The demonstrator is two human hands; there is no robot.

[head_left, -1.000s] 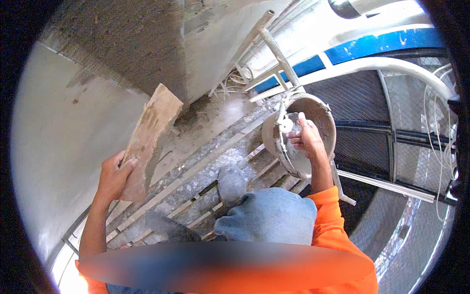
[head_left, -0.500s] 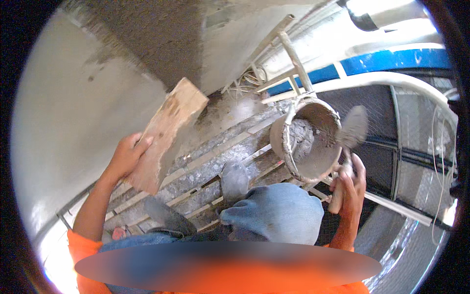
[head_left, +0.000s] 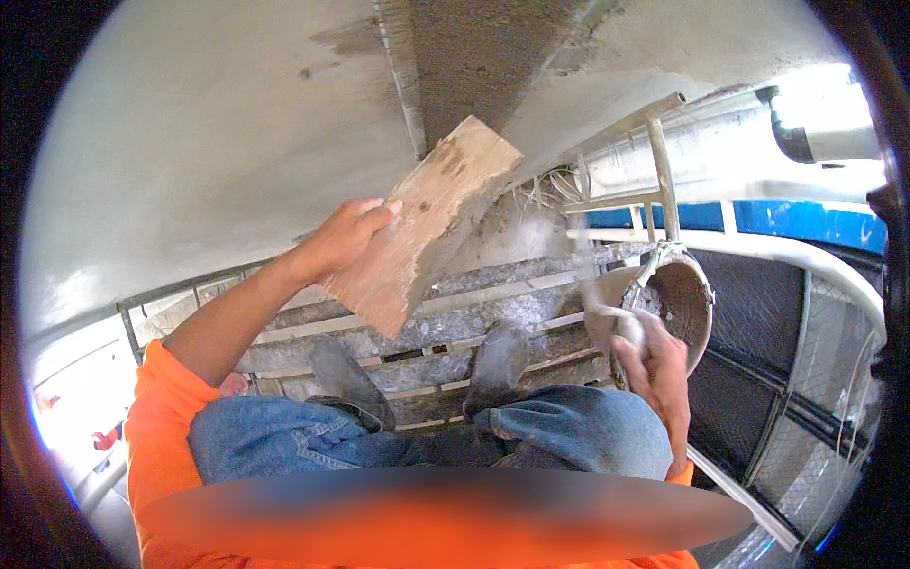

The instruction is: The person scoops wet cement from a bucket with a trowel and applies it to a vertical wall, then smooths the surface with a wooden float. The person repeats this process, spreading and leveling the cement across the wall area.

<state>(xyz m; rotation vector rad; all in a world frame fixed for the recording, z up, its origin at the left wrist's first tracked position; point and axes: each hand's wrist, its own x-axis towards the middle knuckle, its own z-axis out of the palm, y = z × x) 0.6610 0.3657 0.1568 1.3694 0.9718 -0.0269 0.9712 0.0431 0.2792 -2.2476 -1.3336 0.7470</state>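
Note:
My left hand [head_left: 349, 237] grips a flat wooden board [head_left: 427, 213] by its left edge, thumb on top. Grey mortar [head_left: 438, 261] coats the board's right edge, and the board tilts up towards the wall. My right hand [head_left: 656, 365] is closed round the handle of a trowel [head_left: 626, 329]. Motion smears the trowel's blade, which points up and left. Behind that hand hangs a round bucket [head_left: 703, 332], its rim crusted with mortar. Some grey mortar shows inside it; the hand and trowel hide its near left side.
Ahead stands a smooth grey wall [head_left: 190, 161] with a dark, rough strip [head_left: 474, 71] down it. My boots [head_left: 500, 360] rest on mortar-splashed planks [head_left: 445, 322] with gaps between. A pale metal rail [head_left: 787, 248] and mesh panels [head_left: 758, 308] border the right side.
The view has swung left, so the wall and bucket appear farther right. My right hand has brought the trowel from the bucket's right side to its left. The board stays in my left hand.

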